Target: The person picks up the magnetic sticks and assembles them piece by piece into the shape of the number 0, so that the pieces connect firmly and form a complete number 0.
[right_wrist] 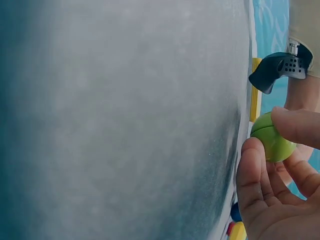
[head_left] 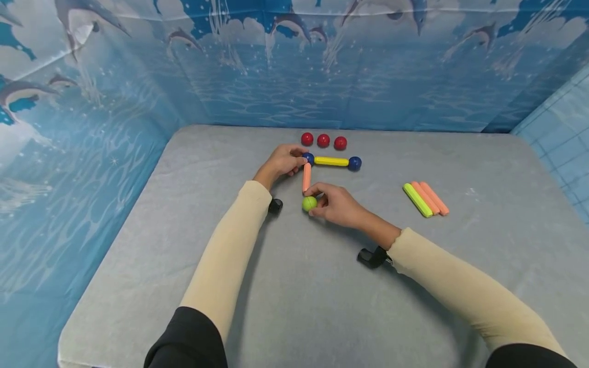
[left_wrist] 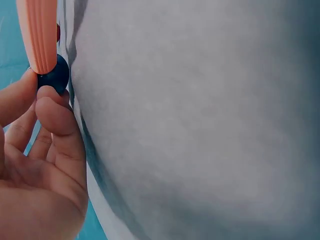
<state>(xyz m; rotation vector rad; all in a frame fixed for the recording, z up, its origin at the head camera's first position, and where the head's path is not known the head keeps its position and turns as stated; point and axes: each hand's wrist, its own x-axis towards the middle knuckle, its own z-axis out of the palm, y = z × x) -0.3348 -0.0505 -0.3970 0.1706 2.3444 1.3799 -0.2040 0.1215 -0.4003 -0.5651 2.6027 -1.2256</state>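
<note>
My left hand (head_left: 281,161) pinches a dark blue ball (head_left: 309,158) between thumb and fingers; the left wrist view shows this ball (left_wrist: 56,76) against the end of a ribbed orange rod (left_wrist: 40,35). From that ball the orange rod (head_left: 307,177) runs toward me, and a yellow rod (head_left: 331,161) runs right to a second blue ball (head_left: 355,163). At the near end of the orange rod, my right hand (head_left: 339,205) grips a lime-green ball (head_left: 309,204) with a seam line (right_wrist: 270,136). Whether rod and green ball touch is hidden by the fingers.
Three red balls (head_left: 323,140) lie in a row behind the yellow rod. Off to the right, a lime-green rod (head_left: 417,200) and two orange rods (head_left: 434,198) lie side by side. A blue dolphin-print curtain (head_left: 294,76) hangs behind the grey-covered table (head_left: 322,296).
</note>
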